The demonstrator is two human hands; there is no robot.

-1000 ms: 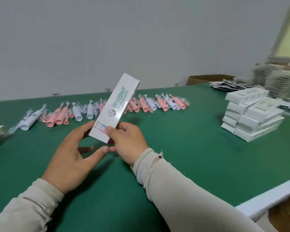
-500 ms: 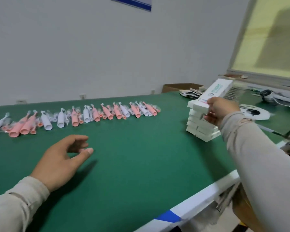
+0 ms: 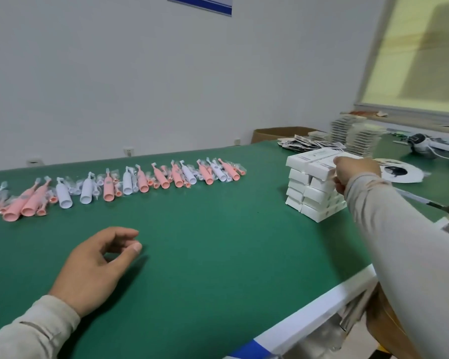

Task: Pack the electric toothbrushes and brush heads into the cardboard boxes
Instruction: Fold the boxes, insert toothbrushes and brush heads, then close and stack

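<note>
While the left hand point(image 3: 94, 265) rests loosely curled, holding nothing, the right hand point(image 3: 354, 174) grips the white rectangular cardboard box point(image 3: 319, 168) — topmost on its stack.

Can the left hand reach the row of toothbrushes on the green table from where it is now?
Probably yes. The left hand holds nothing, its fingers loosely curled, and only bare green table lies between it and the row of toothbrushes. It would need to stretch forward.
</note>
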